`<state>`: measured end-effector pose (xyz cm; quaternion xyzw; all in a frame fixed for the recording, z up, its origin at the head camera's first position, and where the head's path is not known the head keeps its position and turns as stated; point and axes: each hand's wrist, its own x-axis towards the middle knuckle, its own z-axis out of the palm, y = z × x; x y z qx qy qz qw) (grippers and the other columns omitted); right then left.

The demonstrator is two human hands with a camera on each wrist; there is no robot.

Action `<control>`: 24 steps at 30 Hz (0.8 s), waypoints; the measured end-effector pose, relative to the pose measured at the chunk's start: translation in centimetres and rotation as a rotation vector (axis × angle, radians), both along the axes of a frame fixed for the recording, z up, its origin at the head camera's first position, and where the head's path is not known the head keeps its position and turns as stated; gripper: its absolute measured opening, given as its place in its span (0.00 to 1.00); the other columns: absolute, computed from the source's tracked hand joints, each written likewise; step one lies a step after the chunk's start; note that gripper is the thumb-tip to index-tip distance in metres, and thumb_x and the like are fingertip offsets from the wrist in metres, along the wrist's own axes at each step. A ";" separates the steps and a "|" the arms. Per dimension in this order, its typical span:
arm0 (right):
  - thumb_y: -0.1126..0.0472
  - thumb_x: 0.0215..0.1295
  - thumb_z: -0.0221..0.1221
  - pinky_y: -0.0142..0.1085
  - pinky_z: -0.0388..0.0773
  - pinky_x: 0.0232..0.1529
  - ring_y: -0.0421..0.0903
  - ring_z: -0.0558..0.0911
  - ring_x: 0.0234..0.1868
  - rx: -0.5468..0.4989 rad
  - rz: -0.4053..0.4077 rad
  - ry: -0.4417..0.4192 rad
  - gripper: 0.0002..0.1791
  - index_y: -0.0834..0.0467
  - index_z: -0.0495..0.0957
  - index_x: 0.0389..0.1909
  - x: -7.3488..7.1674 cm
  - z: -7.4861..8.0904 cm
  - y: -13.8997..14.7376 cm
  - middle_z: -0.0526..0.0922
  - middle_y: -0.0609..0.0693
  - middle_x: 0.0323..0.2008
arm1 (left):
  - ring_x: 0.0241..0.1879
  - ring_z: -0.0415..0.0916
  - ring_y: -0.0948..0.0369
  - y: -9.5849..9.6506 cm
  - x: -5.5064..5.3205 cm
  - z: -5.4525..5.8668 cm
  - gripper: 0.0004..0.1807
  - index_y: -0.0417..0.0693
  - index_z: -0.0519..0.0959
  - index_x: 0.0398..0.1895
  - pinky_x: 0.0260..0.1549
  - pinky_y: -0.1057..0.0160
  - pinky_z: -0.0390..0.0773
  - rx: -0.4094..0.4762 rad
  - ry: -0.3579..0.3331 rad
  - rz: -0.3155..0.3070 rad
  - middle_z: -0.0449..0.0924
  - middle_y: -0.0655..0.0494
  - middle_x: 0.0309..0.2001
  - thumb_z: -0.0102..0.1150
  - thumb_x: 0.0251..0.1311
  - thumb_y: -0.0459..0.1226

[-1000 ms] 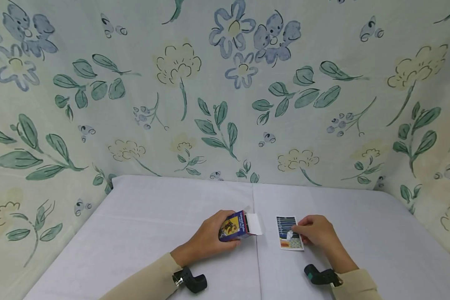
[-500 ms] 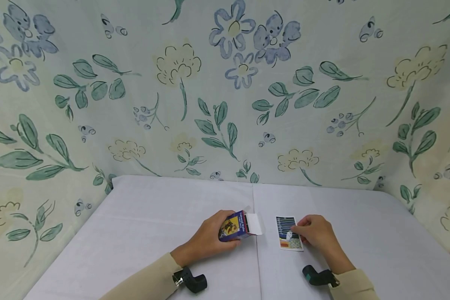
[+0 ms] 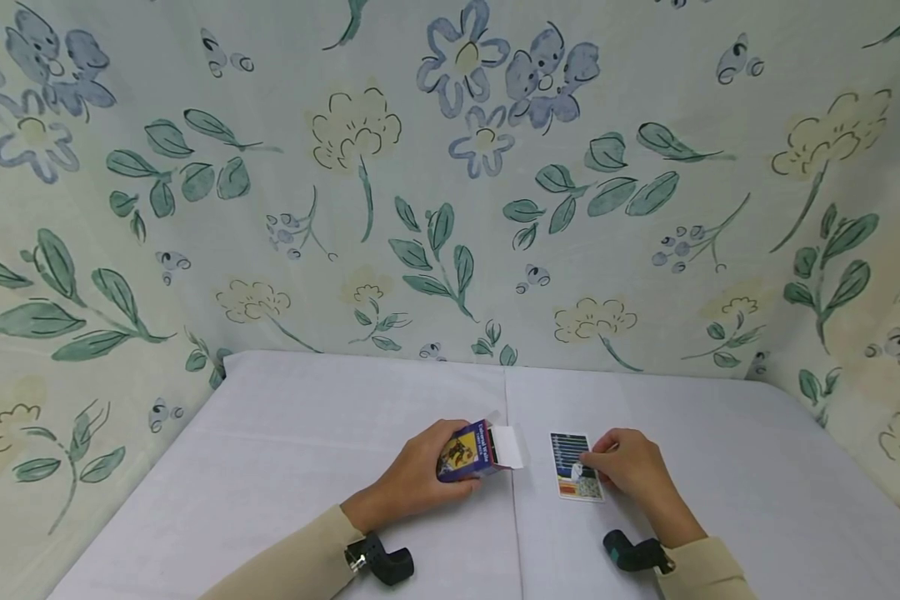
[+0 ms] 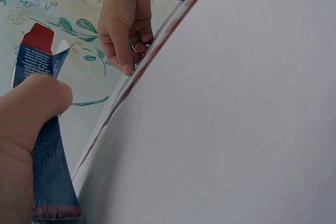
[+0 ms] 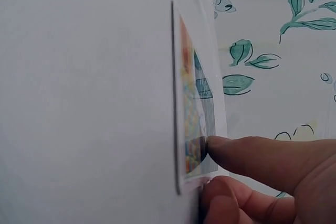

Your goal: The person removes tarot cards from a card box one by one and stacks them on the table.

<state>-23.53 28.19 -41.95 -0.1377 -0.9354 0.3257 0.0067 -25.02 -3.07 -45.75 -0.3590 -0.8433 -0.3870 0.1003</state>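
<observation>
My left hand (image 3: 412,475) grips a blue tarot card box (image 3: 459,454) with a yellow picture on its front. The box's white end flap stands open towards the right. In the left wrist view the thumb lies across the box's printed narrow side (image 4: 50,166), with a red tab above it. To the right, my right hand (image 3: 633,462) pinches a tarot card (image 3: 568,454) at its right edge, low over the white cloth. In the right wrist view the thumb (image 5: 247,150) presses the picture face and curled fingers sit at the card's edge.
A white cloth (image 3: 330,417) with a centre crease covers the table. Behind and at both sides hangs a floral curtain (image 3: 435,167). Black wrist cameras (image 3: 390,565) stick out from both wrists.
My right hand and the card have shifted slightly to the left. The left hand and the box have stayed nearly still.
</observation>
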 end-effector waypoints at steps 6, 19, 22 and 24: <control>0.58 0.55 0.68 0.34 0.70 0.23 0.46 0.73 0.24 0.002 -0.005 0.000 0.15 0.65 0.76 0.33 0.0 -0.1 0.0 0.76 0.53 0.23 | 0.47 0.71 0.67 0.0 0.0 0.0 0.40 0.54 0.63 0.66 0.45 0.66 0.74 0.004 -0.008 -0.003 0.72 0.61 0.54 0.70 0.51 0.51; 0.59 0.56 0.67 0.33 0.70 0.22 0.46 0.73 0.23 -0.015 -0.002 0.023 0.14 0.66 0.76 0.33 0.2 -0.1 -0.1 0.75 0.54 0.23 | 0.47 0.71 0.67 -0.1 0.0 0.0 0.40 0.54 0.63 0.66 0.45 0.66 0.75 0.005 -0.007 -0.007 0.72 0.61 0.55 0.68 0.52 0.54; 0.58 0.56 0.67 0.33 0.70 0.23 0.46 0.73 0.23 -0.019 0.003 0.022 0.14 0.66 0.76 0.33 0.2 -0.1 0.0 0.75 0.54 0.23 | 0.47 0.71 0.67 0.0 0.0 0.0 0.40 0.54 0.63 0.66 0.45 0.66 0.75 0.006 -0.006 -0.007 0.72 0.61 0.55 0.68 0.52 0.55; 0.58 0.56 0.66 0.33 0.70 0.23 0.46 0.73 0.23 -0.022 0.004 0.020 0.15 0.66 0.76 0.33 0.2 0.0 0.0 0.75 0.54 0.23 | 0.47 0.71 0.67 0.0 0.0 0.0 0.40 0.54 0.63 0.66 0.46 0.66 0.75 0.004 -0.011 -0.005 0.72 0.61 0.55 0.68 0.52 0.55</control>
